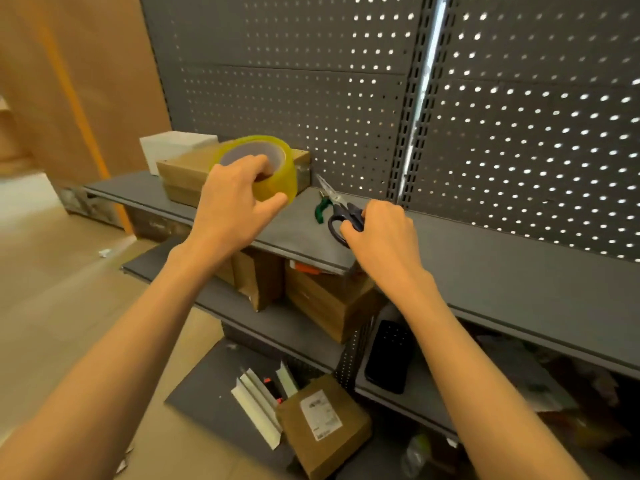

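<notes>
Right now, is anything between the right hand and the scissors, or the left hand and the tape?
Nothing visible. The right hand grips the scissors by their dark handles on the shelf; the left hand holds the tape. Green-handled pliers lie close beside the blades, on the left.

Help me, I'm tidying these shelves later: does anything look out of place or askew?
Yes, low down. A perforated panel stands tilted by the lower shelf, and a labelled cardboard box lies crooked on a dark board on the floor beside loose white strips. A paper scrap litters the floor.
</notes>
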Available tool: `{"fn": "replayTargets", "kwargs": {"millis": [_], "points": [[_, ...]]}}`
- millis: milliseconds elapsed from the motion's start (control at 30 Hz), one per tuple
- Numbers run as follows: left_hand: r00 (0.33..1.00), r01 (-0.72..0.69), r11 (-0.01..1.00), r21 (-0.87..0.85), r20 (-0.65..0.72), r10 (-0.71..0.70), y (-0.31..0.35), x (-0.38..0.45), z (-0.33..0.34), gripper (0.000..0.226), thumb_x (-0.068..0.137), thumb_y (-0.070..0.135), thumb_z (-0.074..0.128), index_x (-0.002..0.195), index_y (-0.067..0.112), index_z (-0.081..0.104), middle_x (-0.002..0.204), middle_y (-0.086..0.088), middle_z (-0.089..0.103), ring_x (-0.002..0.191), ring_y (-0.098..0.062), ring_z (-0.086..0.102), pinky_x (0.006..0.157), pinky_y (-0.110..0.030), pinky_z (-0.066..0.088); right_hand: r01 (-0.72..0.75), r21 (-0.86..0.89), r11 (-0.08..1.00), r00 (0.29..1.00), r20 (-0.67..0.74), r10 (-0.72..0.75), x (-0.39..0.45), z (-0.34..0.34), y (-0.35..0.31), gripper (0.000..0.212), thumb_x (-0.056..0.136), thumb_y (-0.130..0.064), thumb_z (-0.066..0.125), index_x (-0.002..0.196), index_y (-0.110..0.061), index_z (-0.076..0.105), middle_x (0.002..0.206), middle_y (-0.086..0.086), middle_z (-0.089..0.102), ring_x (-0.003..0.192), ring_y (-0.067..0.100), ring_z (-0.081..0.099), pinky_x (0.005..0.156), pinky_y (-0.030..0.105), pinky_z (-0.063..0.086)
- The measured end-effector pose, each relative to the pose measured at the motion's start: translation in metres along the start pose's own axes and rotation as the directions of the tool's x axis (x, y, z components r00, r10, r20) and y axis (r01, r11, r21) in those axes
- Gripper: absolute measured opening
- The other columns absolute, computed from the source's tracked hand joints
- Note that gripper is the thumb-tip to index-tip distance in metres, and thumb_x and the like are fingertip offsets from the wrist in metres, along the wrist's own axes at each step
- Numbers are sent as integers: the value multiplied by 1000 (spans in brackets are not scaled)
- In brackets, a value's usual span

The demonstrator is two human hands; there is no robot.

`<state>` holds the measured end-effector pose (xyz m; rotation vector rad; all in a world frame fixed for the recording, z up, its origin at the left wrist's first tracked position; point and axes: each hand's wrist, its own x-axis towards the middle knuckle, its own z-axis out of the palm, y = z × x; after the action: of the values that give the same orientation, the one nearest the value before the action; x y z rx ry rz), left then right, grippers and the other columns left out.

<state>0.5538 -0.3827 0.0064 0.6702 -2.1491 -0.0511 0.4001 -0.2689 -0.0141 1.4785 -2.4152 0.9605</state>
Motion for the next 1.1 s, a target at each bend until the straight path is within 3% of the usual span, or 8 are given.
{"fn": "replayTargets", "kwargs": {"millis": [300, 433, 667, 767, 967, 1100], "points": [[1000, 19, 998, -58, -5, -19, -78, 16, -14, 22, 76, 31, 56, 80, 10, 54, 75, -3, 52, 71, -20, 46, 67, -30, 30, -38, -26, 999, 999, -10, 38, 31, 45, -52, 30, 91, -29, 53, 68, -13, 42, 62, -2, 38, 53, 12, 35, 44, 24, 22], [1000, -7, 998, -68, 0, 7, -101, 37, -6, 21, 79, 28, 61, 84, 8, 56, 78, -4, 54, 74, -20, 48, 66, -30, 32, -58, -29, 998, 997, -50, 56, 59, 62, -60, 25, 92, -30, 53, 78, -10, 48, 72, 3, 46, 65, 20, 43, 44, 23, 22], [996, -76, 995, -69, 35, 78, -129, 85, 9, 15, 79, 23, 63, 80, 15, 50, 77, -1, 53, 72, -15, 46, 56, -16, 28, -119, 46, 992, 984, -124, 124, 112, 88, -63, 23, 91, -30, 54, 88, -8, 57, 82, 6, 55, 73, 20, 49, 54, 26, 31], [995, -87, 995, -54, 43, 90, -141, 104, 19, 22, 76, 29, 59, 80, 8, 55, 76, -4, 55, 70, -19, 47, 56, -25, 28, -145, 43, 989, 976, -160, 150, 134, 94, -63, 26, 91, -32, 54, 88, -6, 57, 82, 7, 56, 75, 21, 47, 60, 28, 31], [991, -130, 986, -103, 18, 132, -155, 129, 36, 26, 73, 27, 59, 77, 2, 54, 71, -8, 53, 67, -23, 44, 60, -28, 25, -206, 26, 978, 958, -196, 208, 159, 107, -64, 29, 88, -32, 56, 85, -4, 61, 81, 12, 61, 75, 27, 56, 59, 30, 38], [989, -141, 970, -199, 15, 147, -164, 138, 46, 26, 72, 27, 58, 73, 2, 51, 67, -9, 49, 64, -21, 40, 59, -34, 30, -252, -28, 967, 946, -218, 241, 157, 110, -69, 28, 90, -32, 54, 85, -4, 59, 79, 9, 57, 71, 23, 48, 59, 27, 29]]}}
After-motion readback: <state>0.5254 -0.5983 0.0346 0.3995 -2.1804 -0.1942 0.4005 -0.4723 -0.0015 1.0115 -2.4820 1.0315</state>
